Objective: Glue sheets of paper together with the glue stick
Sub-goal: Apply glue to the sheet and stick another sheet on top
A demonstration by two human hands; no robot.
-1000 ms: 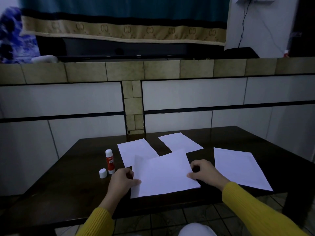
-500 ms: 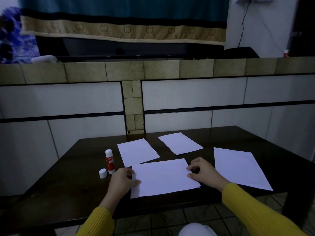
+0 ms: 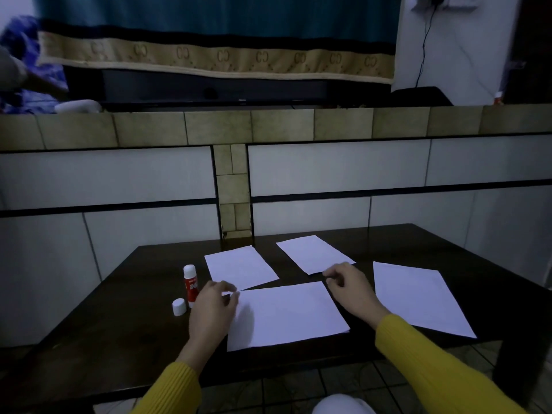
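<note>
A white sheet of paper [image 3: 286, 316] lies flat on the dark table [image 3: 125, 318] right in front of me. My left hand [image 3: 213, 309] hovers at its upper left corner, fingers apart, holding nothing. Off the sheet's upper right corner, my right hand [image 3: 351, 289] is raised with its fingers loosely curled and empty. The red and white glue stick [image 3: 190, 285] stands upright, uncapped, just left of my left hand. Its white cap [image 3: 179, 306] rests on the table beside it.
Three more white sheets lie on the table: one [image 3: 240, 267] behind my left hand, one [image 3: 313, 253] farther back, one [image 3: 421, 297] to the right. A tiled wall [image 3: 328, 168] rises right behind the table. Floor tiles show below the table's near edge.
The near sheet, lifted at its far edge a second ago, now lies flat. Both hands have let go of it and risen slightly toward its upper corners.
</note>
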